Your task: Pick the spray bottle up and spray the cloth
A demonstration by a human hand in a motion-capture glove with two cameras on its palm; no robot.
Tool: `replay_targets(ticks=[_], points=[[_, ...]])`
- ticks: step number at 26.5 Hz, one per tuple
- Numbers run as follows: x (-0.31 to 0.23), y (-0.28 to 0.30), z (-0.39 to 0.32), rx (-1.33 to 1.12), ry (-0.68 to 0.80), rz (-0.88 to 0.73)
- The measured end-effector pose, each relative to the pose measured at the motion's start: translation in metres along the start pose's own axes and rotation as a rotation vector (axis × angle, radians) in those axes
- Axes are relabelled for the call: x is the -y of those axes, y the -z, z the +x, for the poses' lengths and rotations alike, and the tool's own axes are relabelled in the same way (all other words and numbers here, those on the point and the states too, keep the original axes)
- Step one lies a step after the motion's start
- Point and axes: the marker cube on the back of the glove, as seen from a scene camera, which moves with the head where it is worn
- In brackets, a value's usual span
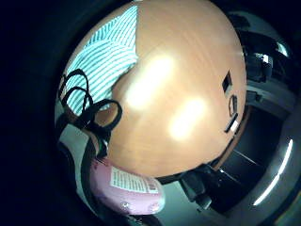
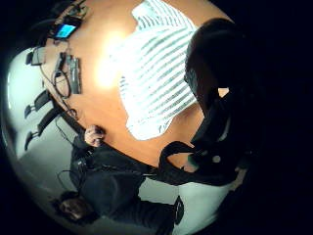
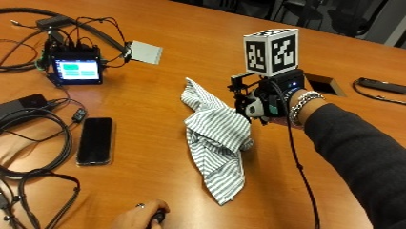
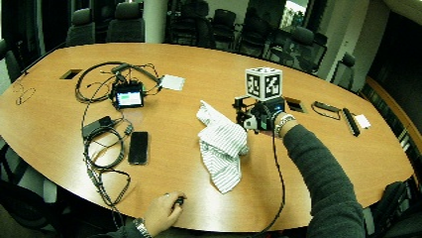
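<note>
A white cloth with thin green stripes [image 3: 218,138] lies crumpled in the middle of the wooden table [image 3: 158,157], also seen in the wide view [image 4: 221,141]. My gloved right hand [image 3: 273,102] is raised just to the right of the cloth's upper end, close to it. In the little finger side palm view a pink spray bottle [image 1: 127,188] with a white label sits right against the palm, gripped there. A dark shape [image 2: 210,63], likely the bottle's head, stands over the striped cloth [image 2: 156,73]. The outside views hide the bottle behind the hand.
A black phone [image 3: 95,140] lies left of the cloth. Further left are a small device with a lit screen [image 3: 76,69], tangled cables [image 3: 25,124] and a grey card [image 3: 146,51]. A table cutout [image 3: 323,85] lies behind my hand. The bare left hand [image 3: 143,217] rests at the front edge.
</note>
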Motion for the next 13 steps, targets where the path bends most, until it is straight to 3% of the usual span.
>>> replay_targets(ticks=[13], points=[[0.003, -0.053, -0.02, -0.072, 0.015, -0.215]])
